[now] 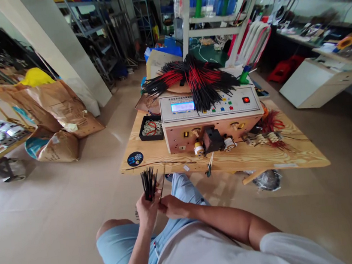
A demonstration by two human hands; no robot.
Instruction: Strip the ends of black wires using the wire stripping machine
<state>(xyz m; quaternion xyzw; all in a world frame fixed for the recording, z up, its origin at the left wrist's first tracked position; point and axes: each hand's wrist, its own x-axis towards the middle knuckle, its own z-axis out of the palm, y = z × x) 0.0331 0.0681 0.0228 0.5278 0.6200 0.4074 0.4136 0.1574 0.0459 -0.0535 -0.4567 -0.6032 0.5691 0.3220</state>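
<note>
My left hand (146,209) is wrapped round a bundle of black wires (149,184), whose ends fan upward in front of my lap. Close beside it, my right hand (172,207) is closed on a single thin dark wire (162,185) that sticks up next to the bundle. Beyond my knees stands a wire-cutting machine (177,138) with a lit display (182,107). Piled on its top are large bundles of black and red wires (199,79). The lower ends of the held wires are hidden by my hands.
The machine sits on a wooden table (167,164). At its left is a black tray (151,128) with pale and orange bits; red wires (272,122) lie at its right. Brown sacks (62,106) stand left on the floor. A wrapped spool (267,179) lies under the table.
</note>
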